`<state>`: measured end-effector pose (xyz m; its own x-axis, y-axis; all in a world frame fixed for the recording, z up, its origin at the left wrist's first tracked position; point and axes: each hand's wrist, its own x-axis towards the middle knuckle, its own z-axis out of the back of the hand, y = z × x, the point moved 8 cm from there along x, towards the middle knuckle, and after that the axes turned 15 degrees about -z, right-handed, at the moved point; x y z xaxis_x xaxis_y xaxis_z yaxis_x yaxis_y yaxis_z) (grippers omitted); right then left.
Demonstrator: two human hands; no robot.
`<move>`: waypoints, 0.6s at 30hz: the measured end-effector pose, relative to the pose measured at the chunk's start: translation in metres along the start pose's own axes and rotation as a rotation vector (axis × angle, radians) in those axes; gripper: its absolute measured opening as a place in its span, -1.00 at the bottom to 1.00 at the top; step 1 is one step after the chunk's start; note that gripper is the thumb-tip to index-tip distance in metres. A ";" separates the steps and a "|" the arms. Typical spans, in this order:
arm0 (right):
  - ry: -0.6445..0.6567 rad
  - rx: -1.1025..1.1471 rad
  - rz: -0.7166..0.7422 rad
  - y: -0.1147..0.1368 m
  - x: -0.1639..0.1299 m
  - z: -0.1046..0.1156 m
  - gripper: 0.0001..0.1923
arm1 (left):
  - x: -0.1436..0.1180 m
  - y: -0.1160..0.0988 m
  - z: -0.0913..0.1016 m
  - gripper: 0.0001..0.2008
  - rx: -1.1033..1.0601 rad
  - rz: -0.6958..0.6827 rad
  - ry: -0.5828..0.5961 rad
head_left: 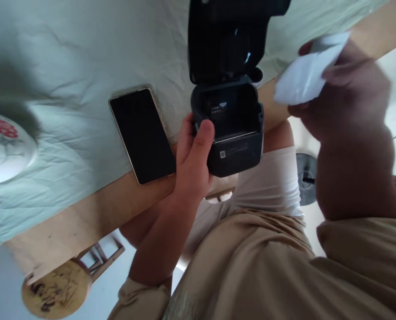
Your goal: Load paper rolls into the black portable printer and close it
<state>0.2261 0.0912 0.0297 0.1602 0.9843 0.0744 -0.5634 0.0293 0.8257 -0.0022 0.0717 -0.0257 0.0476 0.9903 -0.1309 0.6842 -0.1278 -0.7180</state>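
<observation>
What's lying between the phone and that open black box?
Only the left hand, gripping the black box beside the phone; head view shows it.

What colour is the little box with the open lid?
Black, or very dark grey; the box shows best in the head view.

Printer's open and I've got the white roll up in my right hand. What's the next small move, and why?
Probably lower the white roll into the printer: its lid is up, the bay looks empty, and the left hand grips its side while the right hand holds the roll above.
</observation>
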 end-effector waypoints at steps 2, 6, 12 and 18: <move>0.018 0.072 -0.028 -0.015 0.006 -0.002 -0.53 | -0.001 0.001 0.003 -0.78 0.009 -0.002 -0.018; -0.119 0.031 0.025 -0.013 0.012 0.003 -0.67 | 0.000 0.003 0.009 -0.75 0.027 -0.004 -0.008; -0.264 -0.225 -0.047 -0.024 0.029 0.009 -0.56 | 0.001 0.003 0.009 -0.75 0.008 -0.025 0.020; -0.377 -0.277 0.166 0.028 -0.008 0.005 -0.52 | 0.000 0.000 0.012 -0.73 0.047 -0.061 -0.047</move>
<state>0.2130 0.0830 0.0546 0.3029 0.8497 0.4316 -0.7921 -0.0274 0.6098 -0.0111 0.0711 -0.0337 -0.0279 0.9927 -0.1172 0.6496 -0.0711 -0.7569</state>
